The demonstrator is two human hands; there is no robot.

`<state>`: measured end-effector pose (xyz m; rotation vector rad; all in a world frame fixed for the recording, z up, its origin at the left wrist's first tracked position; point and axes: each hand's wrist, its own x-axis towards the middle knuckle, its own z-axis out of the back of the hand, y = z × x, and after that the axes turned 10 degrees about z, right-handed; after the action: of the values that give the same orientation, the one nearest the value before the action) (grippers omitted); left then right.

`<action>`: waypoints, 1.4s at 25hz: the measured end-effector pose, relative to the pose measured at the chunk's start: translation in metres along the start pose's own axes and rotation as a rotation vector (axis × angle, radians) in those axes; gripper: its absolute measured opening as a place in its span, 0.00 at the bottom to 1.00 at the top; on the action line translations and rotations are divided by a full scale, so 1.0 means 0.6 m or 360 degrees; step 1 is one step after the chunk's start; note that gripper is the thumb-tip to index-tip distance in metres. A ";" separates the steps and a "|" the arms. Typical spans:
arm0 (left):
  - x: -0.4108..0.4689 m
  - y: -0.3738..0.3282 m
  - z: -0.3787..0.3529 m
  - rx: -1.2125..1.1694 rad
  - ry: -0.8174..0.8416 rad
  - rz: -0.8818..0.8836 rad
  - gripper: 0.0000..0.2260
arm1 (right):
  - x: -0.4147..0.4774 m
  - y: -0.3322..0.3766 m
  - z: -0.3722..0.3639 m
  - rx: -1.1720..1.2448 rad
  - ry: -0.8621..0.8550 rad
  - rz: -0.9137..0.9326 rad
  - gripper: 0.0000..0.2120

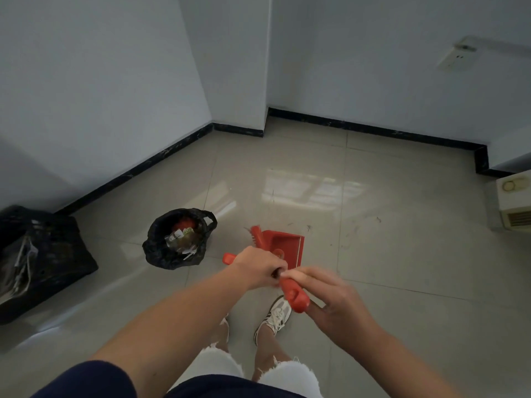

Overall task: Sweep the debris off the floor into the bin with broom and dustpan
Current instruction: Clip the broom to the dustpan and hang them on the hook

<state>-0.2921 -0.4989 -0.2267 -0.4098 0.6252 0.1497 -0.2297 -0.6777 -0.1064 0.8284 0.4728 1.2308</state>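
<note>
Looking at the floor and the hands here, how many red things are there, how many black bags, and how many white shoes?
Red things: 2, the dustpan and the brush
Black bags: 2, the open bag of rubbish and the big bag by the wall
White shoes: 2, one shoe in plain view, the other shoe mostly hidden
Total: 6

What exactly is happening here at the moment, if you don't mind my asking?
A person stands on a tiled floor, holding a red brush in the left hand and the handle of a red dustpan in the right hand. An open black rubbish bag sits on the left. Some debris lies beyond the pan.
</note>
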 end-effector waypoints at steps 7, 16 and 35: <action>0.006 -0.034 0.037 0.0170 0.0041 0.0020 0.09 | -0.011 -0.051 -0.018 -0.0132 -0.0255 0.0154 0.15; 0.057 -0.078 0.225 -0.0050 -0.0233 0.0234 0.11 | 0.112 -0.061 0.167 0.0015 -0.0550 0.0089 0.09; 0.140 0.290 0.824 -0.0301 -0.0964 0.0314 0.17 | 0.837 0.024 0.348 0.0088 -0.0941 0.0481 0.11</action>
<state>-0.0040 -0.1339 0.0291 -0.4567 0.0508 0.5033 0.0582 -0.2611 0.0918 1.2878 -0.1032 1.1757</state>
